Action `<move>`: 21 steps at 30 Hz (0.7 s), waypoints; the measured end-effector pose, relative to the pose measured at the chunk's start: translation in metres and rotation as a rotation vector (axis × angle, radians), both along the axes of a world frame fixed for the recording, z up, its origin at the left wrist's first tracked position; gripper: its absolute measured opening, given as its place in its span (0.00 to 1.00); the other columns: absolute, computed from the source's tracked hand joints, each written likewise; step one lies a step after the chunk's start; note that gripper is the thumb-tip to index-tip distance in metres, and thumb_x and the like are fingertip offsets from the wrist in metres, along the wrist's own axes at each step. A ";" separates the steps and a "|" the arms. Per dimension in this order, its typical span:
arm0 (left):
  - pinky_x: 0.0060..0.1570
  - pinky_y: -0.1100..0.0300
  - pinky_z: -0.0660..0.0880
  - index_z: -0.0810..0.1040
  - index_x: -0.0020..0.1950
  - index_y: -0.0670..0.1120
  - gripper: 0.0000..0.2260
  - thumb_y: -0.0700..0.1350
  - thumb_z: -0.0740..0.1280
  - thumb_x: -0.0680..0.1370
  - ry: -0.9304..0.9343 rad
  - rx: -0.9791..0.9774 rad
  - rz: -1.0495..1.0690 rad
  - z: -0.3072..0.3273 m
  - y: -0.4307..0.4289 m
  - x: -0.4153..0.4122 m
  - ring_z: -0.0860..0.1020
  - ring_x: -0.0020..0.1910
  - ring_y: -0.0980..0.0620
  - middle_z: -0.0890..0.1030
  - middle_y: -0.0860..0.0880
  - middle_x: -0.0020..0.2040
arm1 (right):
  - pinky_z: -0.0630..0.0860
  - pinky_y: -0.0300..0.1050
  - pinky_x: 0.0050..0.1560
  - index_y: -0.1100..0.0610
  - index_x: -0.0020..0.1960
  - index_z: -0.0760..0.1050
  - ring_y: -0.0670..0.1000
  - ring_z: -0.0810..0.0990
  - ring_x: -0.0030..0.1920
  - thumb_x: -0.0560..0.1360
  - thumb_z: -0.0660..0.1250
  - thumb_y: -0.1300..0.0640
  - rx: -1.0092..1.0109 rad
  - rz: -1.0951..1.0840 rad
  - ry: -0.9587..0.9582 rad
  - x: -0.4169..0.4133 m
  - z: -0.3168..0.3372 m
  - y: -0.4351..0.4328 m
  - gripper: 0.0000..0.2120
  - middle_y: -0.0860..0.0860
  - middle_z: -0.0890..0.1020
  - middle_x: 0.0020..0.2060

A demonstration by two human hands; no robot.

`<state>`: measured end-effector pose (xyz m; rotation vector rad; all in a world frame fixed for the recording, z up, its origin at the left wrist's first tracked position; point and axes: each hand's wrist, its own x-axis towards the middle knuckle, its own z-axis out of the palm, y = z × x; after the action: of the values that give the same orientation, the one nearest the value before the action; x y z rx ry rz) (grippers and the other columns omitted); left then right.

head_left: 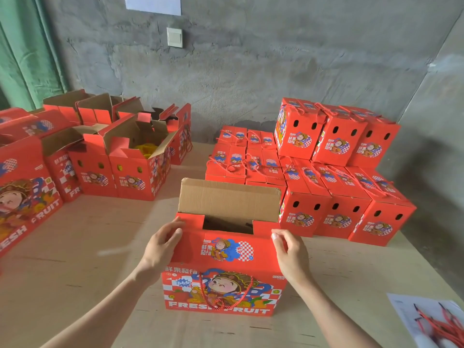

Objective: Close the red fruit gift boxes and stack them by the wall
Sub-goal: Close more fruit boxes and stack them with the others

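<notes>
A red fruit gift box stands on the wooden table in front of me, its near lid flap folded down and its far flap upright, brown side showing. My left hand grips the near flap's left corner, thumb on top. My right hand holds the flap's right corner the same way. A red rope handle hangs on the box's front. Closed red boxes are stacked in two layers by the grey wall at the right.
Several open red boxes crowd the table's left and back left, one holding yellow trays. A bag of red rope handles lies at the front right. Bare wooden table surrounds the box.
</notes>
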<state>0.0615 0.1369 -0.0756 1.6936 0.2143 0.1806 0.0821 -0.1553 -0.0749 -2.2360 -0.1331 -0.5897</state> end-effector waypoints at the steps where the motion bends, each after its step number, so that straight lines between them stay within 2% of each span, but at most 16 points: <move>1: 0.38 0.60 0.76 0.77 0.56 0.51 0.07 0.45 0.60 0.81 -0.001 0.051 0.003 -0.001 0.000 0.001 0.79 0.47 0.52 0.76 0.50 0.63 | 0.76 0.46 0.51 0.62 0.51 0.80 0.53 0.80 0.50 0.77 0.66 0.61 -0.027 0.005 -0.017 0.000 0.001 -0.001 0.06 0.53 0.83 0.47; 5: 0.41 0.61 0.75 0.74 0.65 0.47 0.14 0.47 0.60 0.81 -0.014 0.247 0.034 0.000 -0.003 0.001 0.77 0.52 0.48 0.76 0.47 0.64 | 0.75 0.47 0.51 0.63 0.47 0.80 0.53 0.79 0.48 0.76 0.68 0.62 -0.102 0.015 -0.054 0.001 0.004 -0.002 0.05 0.54 0.83 0.45; 7: 0.50 0.54 0.76 0.72 0.69 0.47 0.17 0.48 0.59 0.82 -0.003 0.289 0.057 0.002 -0.004 0.001 0.76 0.56 0.45 0.76 0.44 0.63 | 0.74 0.45 0.49 0.64 0.46 0.80 0.53 0.78 0.47 0.76 0.68 0.63 -0.119 0.019 -0.056 0.002 0.004 -0.002 0.04 0.54 0.82 0.44; 9: 0.59 0.50 0.73 0.71 0.70 0.45 0.17 0.47 0.57 0.82 -0.008 0.331 0.073 0.005 -0.006 0.001 0.74 0.61 0.43 0.75 0.42 0.66 | 0.72 0.43 0.46 0.65 0.44 0.79 0.54 0.78 0.45 0.76 0.67 0.63 -0.126 0.019 -0.057 0.003 0.005 -0.002 0.05 0.54 0.81 0.42; 12: 0.64 0.51 0.69 0.73 0.67 0.40 0.16 0.44 0.56 0.82 -0.029 0.375 0.105 0.007 -0.008 0.002 0.71 0.65 0.44 0.71 0.43 0.69 | 0.71 0.43 0.44 0.66 0.42 0.78 0.54 0.77 0.43 0.76 0.67 0.64 -0.132 0.023 -0.044 0.005 0.006 -0.002 0.06 0.55 0.79 0.40; 14: 0.62 0.52 0.69 0.75 0.64 0.37 0.15 0.43 0.57 0.82 -0.016 0.393 0.111 0.007 -0.008 0.004 0.71 0.64 0.44 0.71 0.42 0.69 | 0.70 0.41 0.44 0.67 0.42 0.78 0.53 0.77 0.42 0.76 0.68 0.63 -0.136 0.027 -0.022 0.006 0.007 -0.002 0.07 0.54 0.77 0.40; 17: 0.52 0.53 0.74 0.78 0.55 0.36 0.13 0.43 0.59 0.81 0.048 0.356 0.098 0.005 -0.005 0.010 0.75 0.55 0.44 0.72 0.44 0.68 | 0.68 0.37 0.44 0.69 0.41 0.79 0.52 0.75 0.42 0.75 0.69 0.63 -0.167 0.024 0.003 0.011 0.008 -0.002 0.09 0.53 0.74 0.40; 21: 0.48 0.55 0.74 0.80 0.45 0.40 0.07 0.41 0.65 0.79 0.031 0.272 0.110 0.003 -0.001 0.014 0.75 0.53 0.47 0.74 0.46 0.66 | 0.66 0.37 0.45 0.70 0.41 0.79 0.51 0.73 0.43 0.75 0.69 0.62 -0.221 0.042 0.056 0.015 0.008 -0.002 0.10 0.53 0.72 0.42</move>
<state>0.0755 0.1357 -0.0726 1.9566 0.3179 0.2748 0.0967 -0.1577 -0.0669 -2.4542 -0.2258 -0.5090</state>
